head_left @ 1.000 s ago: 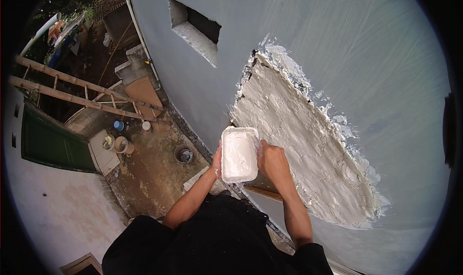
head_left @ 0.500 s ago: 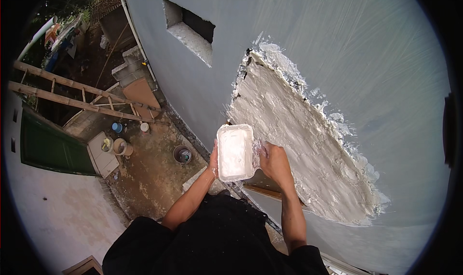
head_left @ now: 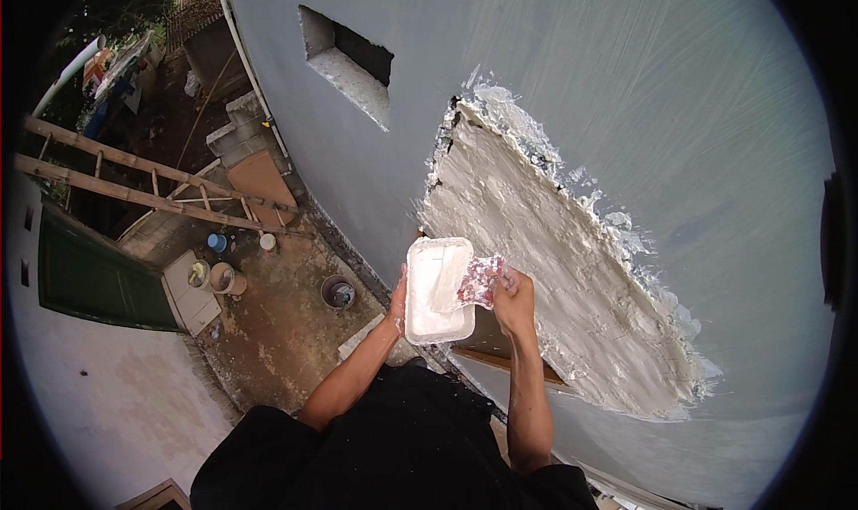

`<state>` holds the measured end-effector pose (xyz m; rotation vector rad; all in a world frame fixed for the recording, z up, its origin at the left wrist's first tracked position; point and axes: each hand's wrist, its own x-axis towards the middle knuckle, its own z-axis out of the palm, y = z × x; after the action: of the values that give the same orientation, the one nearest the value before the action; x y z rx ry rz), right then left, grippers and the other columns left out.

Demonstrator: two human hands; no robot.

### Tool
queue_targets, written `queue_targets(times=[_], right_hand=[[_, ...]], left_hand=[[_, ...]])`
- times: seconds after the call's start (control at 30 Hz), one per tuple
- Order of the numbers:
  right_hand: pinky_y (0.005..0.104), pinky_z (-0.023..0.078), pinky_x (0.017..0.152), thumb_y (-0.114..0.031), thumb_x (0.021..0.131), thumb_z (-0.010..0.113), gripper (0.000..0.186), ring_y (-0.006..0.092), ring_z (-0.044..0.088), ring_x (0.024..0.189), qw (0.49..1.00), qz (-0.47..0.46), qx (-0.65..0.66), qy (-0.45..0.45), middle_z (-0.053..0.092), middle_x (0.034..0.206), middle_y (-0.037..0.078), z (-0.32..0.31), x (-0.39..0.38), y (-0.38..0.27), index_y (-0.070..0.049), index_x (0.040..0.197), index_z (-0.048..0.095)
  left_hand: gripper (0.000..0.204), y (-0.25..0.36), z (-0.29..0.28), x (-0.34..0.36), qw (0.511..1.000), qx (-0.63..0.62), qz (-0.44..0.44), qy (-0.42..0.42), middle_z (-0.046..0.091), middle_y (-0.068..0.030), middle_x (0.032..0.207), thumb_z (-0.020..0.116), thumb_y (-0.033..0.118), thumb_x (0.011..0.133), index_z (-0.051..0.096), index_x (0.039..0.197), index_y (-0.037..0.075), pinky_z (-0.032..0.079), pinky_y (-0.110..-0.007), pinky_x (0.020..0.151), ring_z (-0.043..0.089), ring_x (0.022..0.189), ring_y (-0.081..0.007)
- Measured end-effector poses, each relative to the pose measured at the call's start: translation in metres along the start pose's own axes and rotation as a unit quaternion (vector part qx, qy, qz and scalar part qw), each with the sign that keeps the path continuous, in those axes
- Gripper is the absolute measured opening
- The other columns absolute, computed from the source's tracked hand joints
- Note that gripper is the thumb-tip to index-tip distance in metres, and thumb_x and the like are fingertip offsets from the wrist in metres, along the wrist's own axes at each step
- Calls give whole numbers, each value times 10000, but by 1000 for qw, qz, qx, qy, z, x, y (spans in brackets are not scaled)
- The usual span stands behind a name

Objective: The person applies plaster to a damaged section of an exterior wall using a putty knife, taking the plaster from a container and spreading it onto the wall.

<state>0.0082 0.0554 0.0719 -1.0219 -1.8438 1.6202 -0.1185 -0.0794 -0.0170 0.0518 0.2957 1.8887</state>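
My left hand (head_left: 398,306) grips the side of a white rectangular tub (head_left: 429,318) of white paste. My right hand (head_left: 513,295) is closed on a paste-smeared, reddish scraper (head_left: 478,279), whose blade reaches into the tub over its right side. Just behind and right of the tub is a large patch of rough off-white plaster (head_left: 554,278) on the grey wall (head_left: 697,108), with ragged, smeared edges.
A square hole (head_left: 347,60) sits in the wall above. At left are a bamboo ladder (head_left: 134,179), a brown board (head_left: 264,188), several buckets (head_left: 336,295) on the stained ground (head_left: 286,349), a green panel (head_left: 98,269) and a white wall (head_left: 125,385).
My right hand has risen slightly, and the scraper now shows clearly, reaching over the paste in the tub. The tub shifted left and up, then slightly down again.
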Motion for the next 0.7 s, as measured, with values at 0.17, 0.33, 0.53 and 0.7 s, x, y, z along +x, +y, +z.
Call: queue_targets(times=[0.17, 0.33, 0.53, 0.7], right_hand=[[231, 424, 577, 43, 834, 497, 194, 63, 532, 664, 999, -14, -29, -20, 643, 764, 48, 4, -2, 3, 69, 961, 642], [222, 438, 614, 63, 825, 502, 207, 61, 548, 717, 990, -62, -112, -56, 662, 837, 34, 14, -5, -4, 66, 978, 641], [216, 433, 610, 77, 809, 491, 238, 64, 550, 729, 980, -74, -153, -101, 666, 857, 54, 18, -11, -16, 72, 1001, 633], [228, 455, 615, 79, 821, 469, 258, 77, 563, 713, 993, -32, -38, -106, 668, 860, 68, 19, -12, 7, 60, 1021, 632]], left_hand=[[728, -1, 0, 2, 1000, 20, 0, 3, 412, -143, 1406, 308, 598, 928, 276, 1437, 78, 400, -448, 1034, 478, 1230, -299], [703, -5, -1, 2, 997, 60, -18, 47, 435, -143, 1387, 311, 579, 937, 314, 1419, 67, 408, -448, 1026, 486, 1220, -293], [722, -2, 24, -1, 998, 59, -12, 30, 454, -144, 1366, 311, 596, 928, 302, 1422, 71, 435, -449, 1001, 506, 1197, -292], [712, 4, 17, 0, 999, 40, -26, -5, 460, -144, 1359, 304, 596, 927, 296, 1428, 90, 428, -466, 1011, 513, 1189, -297]])
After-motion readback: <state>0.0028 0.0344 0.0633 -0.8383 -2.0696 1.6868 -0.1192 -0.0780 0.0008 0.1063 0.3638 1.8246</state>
